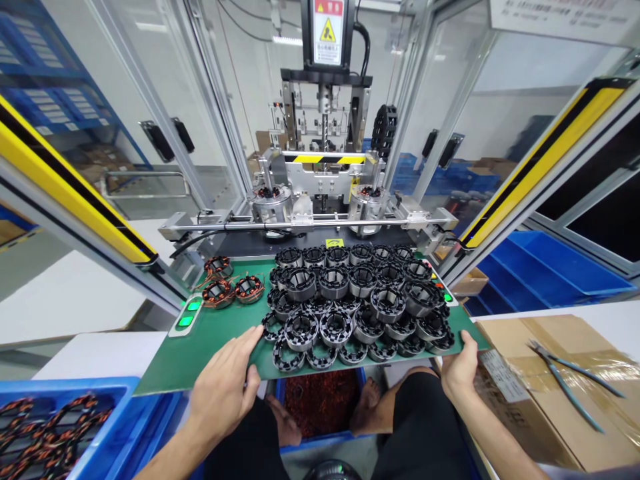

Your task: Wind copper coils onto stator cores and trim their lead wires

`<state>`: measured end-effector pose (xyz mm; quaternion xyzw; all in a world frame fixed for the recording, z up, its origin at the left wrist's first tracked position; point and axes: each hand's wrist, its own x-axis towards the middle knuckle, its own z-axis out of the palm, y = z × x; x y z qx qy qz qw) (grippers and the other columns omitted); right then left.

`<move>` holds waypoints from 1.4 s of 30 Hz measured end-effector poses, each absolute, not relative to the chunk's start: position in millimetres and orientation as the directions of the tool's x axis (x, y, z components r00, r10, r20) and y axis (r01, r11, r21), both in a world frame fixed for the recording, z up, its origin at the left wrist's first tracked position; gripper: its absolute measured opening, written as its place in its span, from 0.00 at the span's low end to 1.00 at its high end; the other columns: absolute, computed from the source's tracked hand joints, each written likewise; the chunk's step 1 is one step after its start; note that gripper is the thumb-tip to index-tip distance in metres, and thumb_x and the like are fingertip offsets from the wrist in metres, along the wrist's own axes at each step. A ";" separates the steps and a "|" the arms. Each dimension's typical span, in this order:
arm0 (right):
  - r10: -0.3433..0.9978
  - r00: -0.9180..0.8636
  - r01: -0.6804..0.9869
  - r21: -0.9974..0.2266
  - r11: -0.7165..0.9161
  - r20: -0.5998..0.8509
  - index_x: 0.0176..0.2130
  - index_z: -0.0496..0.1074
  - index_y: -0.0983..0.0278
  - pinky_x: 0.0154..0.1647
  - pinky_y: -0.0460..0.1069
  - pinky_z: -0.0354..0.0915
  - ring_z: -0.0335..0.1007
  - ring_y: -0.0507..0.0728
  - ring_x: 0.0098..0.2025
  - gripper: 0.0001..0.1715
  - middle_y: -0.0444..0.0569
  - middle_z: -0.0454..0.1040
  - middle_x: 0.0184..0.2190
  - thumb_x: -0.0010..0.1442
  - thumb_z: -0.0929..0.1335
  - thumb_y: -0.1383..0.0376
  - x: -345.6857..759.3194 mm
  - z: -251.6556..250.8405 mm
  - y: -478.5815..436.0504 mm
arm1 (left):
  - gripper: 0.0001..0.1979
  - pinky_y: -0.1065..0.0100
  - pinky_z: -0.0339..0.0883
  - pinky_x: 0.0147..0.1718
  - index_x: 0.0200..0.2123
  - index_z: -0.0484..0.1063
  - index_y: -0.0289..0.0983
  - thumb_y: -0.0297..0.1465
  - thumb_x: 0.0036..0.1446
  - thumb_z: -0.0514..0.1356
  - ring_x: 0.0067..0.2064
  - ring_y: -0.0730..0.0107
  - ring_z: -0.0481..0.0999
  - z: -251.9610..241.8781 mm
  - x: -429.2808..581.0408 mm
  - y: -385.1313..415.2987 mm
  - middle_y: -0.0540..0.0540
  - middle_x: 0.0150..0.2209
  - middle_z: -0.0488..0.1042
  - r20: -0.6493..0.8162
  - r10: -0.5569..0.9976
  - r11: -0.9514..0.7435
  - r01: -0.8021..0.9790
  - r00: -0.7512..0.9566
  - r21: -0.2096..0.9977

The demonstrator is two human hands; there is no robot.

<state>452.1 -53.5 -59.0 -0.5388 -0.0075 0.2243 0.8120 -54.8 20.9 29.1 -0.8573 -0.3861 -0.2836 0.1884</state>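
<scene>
Rows of grey-and-black stator cores [334, 283], stacked in layers, stand on the green worktop [225, 347]. My left hand [227, 380] lies over the worktop's front edge, its fingers stretched out and the fingertips against the leftmost core [271, 325]. That hand is open, the thumb apart from the fingers. At the front right, my right hand [459, 367] grips the worktop's edge, thumb on top, the other fingers mostly hidden below. Three stators wound with copper wire [218, 292] sit at the worktop's left side, beyond my left hand.
Behind the cores rises a press machine [325, 180] with two cylindrical fixtures, flanked by yellow-black posts [75, 180]. A blue bin [120, 400] of wound stators stands at left. Pliers [565, 380] lie on a cardboard box [590, 340] at right. Another blue bin [333, 440] sits below.
</scene>
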 end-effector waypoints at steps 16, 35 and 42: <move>0.367 0.901 -0.363 -0.865 0.347 -0.231 0.51 0.80 0.58 0.76 0.56 0.74 0.81 0.60 0.66 0.27 0.44 0.87 0.55 0.56 0.76 0.49 450.5 -57.5 -52.1 | 0.40 0.55 0.79 0.64 0.87 0.52 0.38 0.27 0.76 0.53 0.61 0.54 0.90 27.9 -55.9 20.6 0.38 0.66 0.86 0.625 0.562 -0.634 0.767 0.542 -0.095; 0.365 0.903 -0.352 -0.877 0.328 -0.226 0.51 0.80 0.58 0.73 0.56 0.77 0.80 0.61 0.67 0.25 0.44 0.87 0.55 0.58 0.75 0.50 450.0 -52.7 -54.4 | 0.40 0.55 0.80 0.64 0.87 0.53 0.37 0.26 0.75 0.53 0.61 0.54 0.90 27.4 -55.9 20.5 0.38 0.65 0.87 0.627 0.562 -0.629 0.771 0.540 -0.100; 0.367 0.903 -0.352 -0.872 0.339 -0.222 0.52 0.79 0.60 0.77 0.56 0.72 0.80 0.61 0.68 0.28 0.46 0.86 0.56 0.56 0.75 0.49 447.5 -52.4 -53.0 | 0.39 0.55 0.80 0.64 0.86 0.54 0.38 0.26 0.76 0.52 0.61 0.55 0.90 26.7 -55.6 20.3 0.38 0.65 0.87 0.628 0.562 -0.628 0.772 0.539 -0.101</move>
